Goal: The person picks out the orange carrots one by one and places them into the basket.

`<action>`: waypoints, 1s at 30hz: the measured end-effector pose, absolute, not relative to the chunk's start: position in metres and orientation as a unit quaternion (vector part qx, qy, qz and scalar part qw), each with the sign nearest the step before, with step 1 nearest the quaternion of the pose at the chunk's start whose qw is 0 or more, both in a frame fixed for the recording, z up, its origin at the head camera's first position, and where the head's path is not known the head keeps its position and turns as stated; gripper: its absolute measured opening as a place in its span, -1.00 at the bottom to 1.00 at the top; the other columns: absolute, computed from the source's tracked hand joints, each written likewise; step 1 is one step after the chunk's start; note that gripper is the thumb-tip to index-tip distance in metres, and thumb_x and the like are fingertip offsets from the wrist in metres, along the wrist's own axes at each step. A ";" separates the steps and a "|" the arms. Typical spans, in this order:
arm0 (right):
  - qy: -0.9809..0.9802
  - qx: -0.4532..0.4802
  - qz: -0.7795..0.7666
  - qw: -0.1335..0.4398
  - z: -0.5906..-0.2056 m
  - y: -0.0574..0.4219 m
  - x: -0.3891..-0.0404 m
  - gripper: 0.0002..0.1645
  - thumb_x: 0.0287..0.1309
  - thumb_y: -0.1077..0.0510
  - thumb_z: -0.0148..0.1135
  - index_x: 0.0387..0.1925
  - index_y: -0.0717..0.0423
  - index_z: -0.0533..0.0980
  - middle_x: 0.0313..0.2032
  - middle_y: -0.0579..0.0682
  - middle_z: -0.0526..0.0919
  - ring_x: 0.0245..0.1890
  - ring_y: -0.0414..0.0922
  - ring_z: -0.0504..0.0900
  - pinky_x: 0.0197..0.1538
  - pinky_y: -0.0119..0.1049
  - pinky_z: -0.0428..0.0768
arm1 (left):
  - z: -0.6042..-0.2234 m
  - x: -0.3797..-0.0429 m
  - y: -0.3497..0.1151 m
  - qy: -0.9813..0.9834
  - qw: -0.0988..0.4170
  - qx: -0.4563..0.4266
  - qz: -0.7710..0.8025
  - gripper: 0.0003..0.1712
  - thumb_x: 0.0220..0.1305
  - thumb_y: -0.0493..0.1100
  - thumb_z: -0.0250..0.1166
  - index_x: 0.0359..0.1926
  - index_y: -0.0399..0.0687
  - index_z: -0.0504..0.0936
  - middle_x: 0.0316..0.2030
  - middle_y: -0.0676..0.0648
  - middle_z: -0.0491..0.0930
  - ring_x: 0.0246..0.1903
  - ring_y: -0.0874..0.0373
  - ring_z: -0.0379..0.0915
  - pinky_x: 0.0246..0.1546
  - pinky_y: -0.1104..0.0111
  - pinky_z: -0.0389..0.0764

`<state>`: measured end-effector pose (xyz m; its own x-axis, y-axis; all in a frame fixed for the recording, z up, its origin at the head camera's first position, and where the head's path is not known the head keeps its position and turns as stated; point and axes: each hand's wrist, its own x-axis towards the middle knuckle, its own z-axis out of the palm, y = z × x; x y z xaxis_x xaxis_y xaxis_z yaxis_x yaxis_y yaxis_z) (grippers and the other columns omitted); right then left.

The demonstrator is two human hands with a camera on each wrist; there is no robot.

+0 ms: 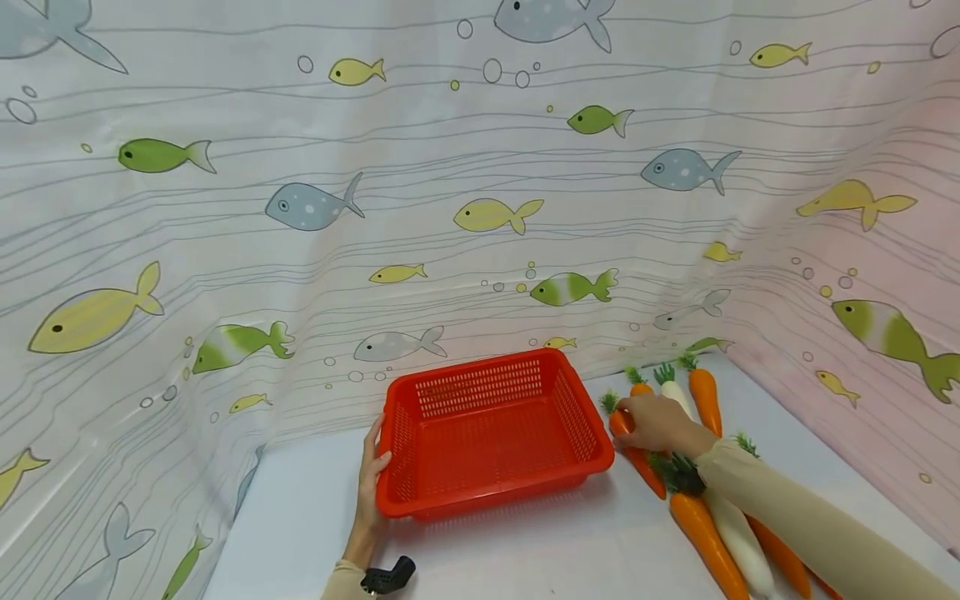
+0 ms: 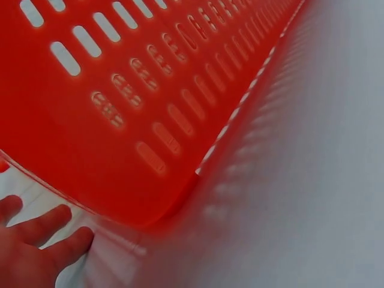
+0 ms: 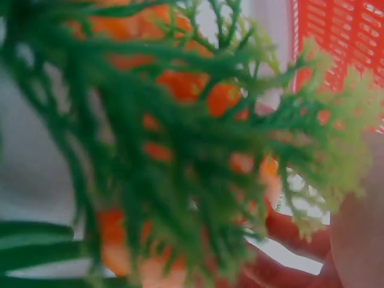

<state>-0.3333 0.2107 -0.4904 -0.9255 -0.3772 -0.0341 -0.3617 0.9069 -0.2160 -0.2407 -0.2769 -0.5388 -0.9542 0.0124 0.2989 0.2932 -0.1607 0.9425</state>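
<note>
A red plastic basket (image 1: 480, 508) with slotted walls stands in the middle of the table. My left hand (image 1: 371, 475) rests at its left side, thumb by the rim; in the left wrist view the spread, fairly straight fingers (image 2: 45, 231) lie along the outside of the wall. To the right of the basket, my right hand (image 1: 656, 423) grips an orange carrot (image 1: 649, 475) with a green top near its upper end. Leafy green tops (image 3: 174, 144) fill most of the right wrist view and hide much of that hand's fingers.
More carrots (image 1: 705, 400) and white radishes (image 1: 738, 542) lie in two rows on the right of the white table (image 1: 300, 500), some under the right forearm. A fish-patterned curtain (image 1: 450, 167) surrounds the back and sides. A black strap device (image 1: 387, 577) sits on the left wrist.
</note>
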 end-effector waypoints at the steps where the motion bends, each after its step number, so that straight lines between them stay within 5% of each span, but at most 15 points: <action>1: 0.976 -0.189 -0.100 0.037 -0.491 0.211 -0.334 -0.18 0.04 -0.20 0.61 0.19 0.23 0.63 -0.13 0.05 0.76 -0.33 -0.10 0.58 -0.34 -0.18 0.67 | -0.540 -0.241 -0.276 -0.639 0.097 -0.120 -0.753 -0.26 0.63 -0.18 -0.28 0.73 0.10 -0.16 0.66 -0.21 -0.03 0.29 0.08 0.45 0.16 0.15 0.74; 11: 0.963 -0.198 -0.174 0.057 -0.486 0.209 -0.339 -0.27 -0.05 -0.04 0.69 0.07 0.32 0.67 -0.20 0.04 0.74 -0.31 -0.08 0.58 -0.25 -0.18 0.68 | -0.541 -0.240 -0.273 -0.618 0.098 -0.127 -0.770 -0.27 0.63 -0.16 -0.28 0.73 0.23 -0.12 0.68 -0.16 -0.08 0.32 -0.08 0.41 0.16 0.15 0.74; 21: 0.940 -0.165 -0.274 0.119 -0.482 0.223 -0.349 -0.20 -0.05 0.03 0.68 0.13 0.44 0.60 -0.16 0.11 0.76 -0.27 -0.06 0.66 -0.22 -0.18 0.75 | -0.542 -0.241 -0.272 -0.621 0.099 -0.135 -0.766 -0.25 0.62 -0.14 -0.30 0.74 0.16 -0.19 0.67 -0.20 -0.10 0.29 0.06 0.43 0.18 0.14 0.73; 30: 0.896 -0.120 -0.397 0.157 -0.479 0.238 -0.351 -0.08 0.10 -0.02 0.61 0.32 0.50 0.50 0.11 0.27 0.74 -0.04 0.03 0.75 0.02 -0.03 0.81 | -0.545 -0.242 -0.273 -0.616 0.094 -0.137 -0.770 -0.25 0.63 -0.13 -0.30 0.74 0.20 -0.19 0.67 -0.18 -0.10 0.26 0.13 0.45 0.18 0.18 0.72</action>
